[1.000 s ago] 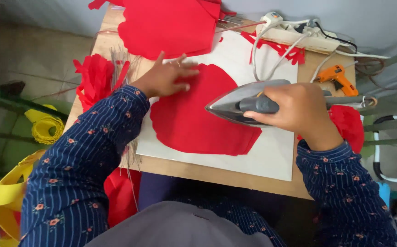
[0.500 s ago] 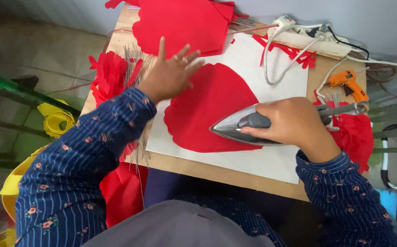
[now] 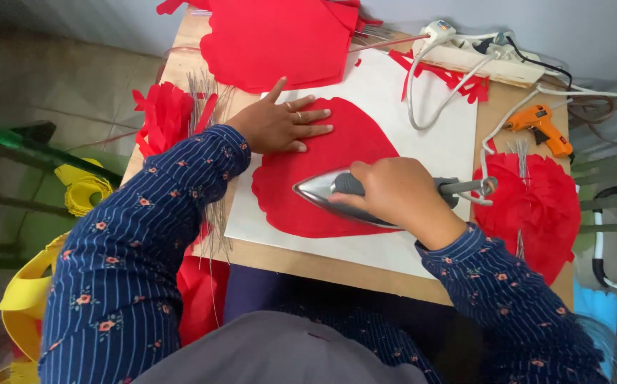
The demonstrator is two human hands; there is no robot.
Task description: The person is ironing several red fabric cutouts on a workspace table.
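Far left, yellow strips [image 3: 24,284] and a green rod [image 3: 10,135] lie off the table, partly cut off. Red cut petals [image 3: 163,117] and thin wires [image 3: 205,99] sit at the table's left edge. The left hand [image 3: 283,124] lies flat, fingers spread, pinning the red petal sheet [image 3: 308,206] on the white board [image 3: 436,142]. The right hand [image 3: 397,195] is closed around the handle of the iron [image 3: 323,193], whose soleplate rests on the sheet's middle. The sheet looks mostly flat; judging by that, pressing is well along, the lower right part possibly left. The iron and hand hide that part. The cord [image 3: 429,92] runs up to a power strip [image 3: 493,64]; an orange glue gun [image 3: 539,126] and more red petals [image 3: 536,206] lie right.
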